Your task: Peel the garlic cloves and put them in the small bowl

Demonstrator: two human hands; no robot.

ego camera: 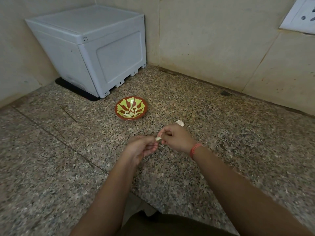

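Two pinching grips, left hand (141, 148) and right hand (178, 138), on one garlic clove (158, 138); we'd hold steady left, tug skin gently right.

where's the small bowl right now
In the head view, the small bowl sits on the granite counter just left of centre, in front of the grey box and beyond the left hand and right hand.

Grey plastic box (88, 48) on a black mat (75, 88), speckled granite counter (51, 150), white wall socket (301, 16)
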